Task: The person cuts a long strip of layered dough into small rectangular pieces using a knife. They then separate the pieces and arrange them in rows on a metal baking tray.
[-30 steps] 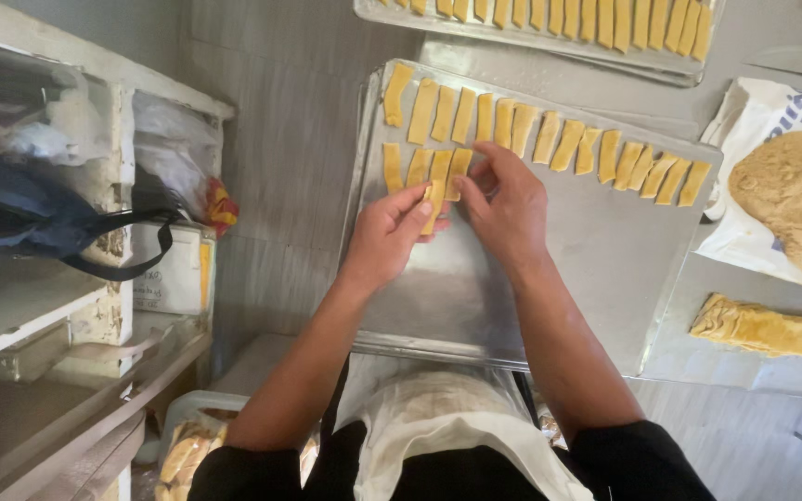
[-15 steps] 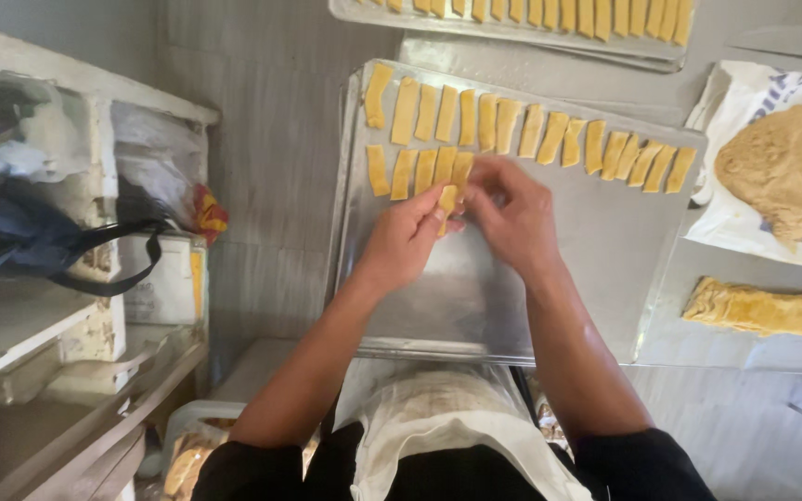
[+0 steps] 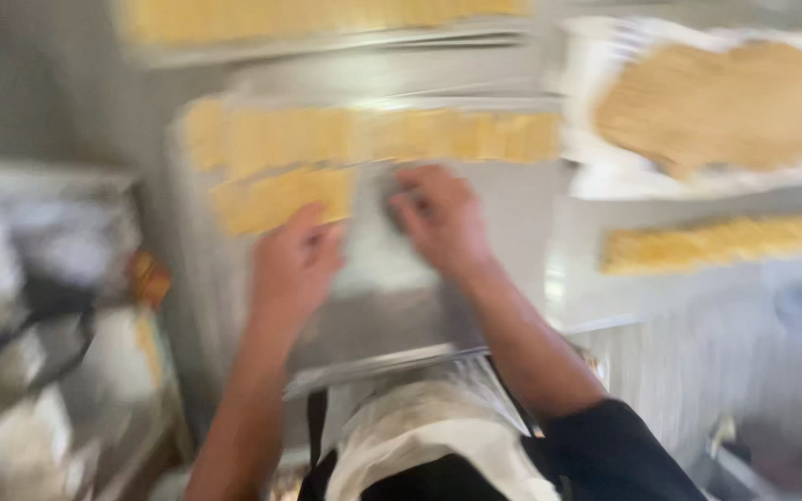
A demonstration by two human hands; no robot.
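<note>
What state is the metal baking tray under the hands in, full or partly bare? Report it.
Partly bare. The metal baking tray carries blurred yellow dough strips along its far part only; the near metal shows uncovered beneath both hands.

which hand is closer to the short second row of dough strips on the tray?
Left. The left hand sits at the right end of the short row of strips; the right hand is farther right, over bare tray.

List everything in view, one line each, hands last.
Tray: one, grey metal, centre, under both hands.
Dough strips: two blurred yellow rows on the tray; count unreadable.
Far tray: one, top, holding yellow strips.
Dough sheet: one, tan, on white paper, top right.
Dough slab: one, yellow, right.
Shelves: grey, left, blurred.
Apron: white, bottom centre.
Left hand: by the lower row; grip unclear.
Right hand: on the tray; grip unclear.
</note>
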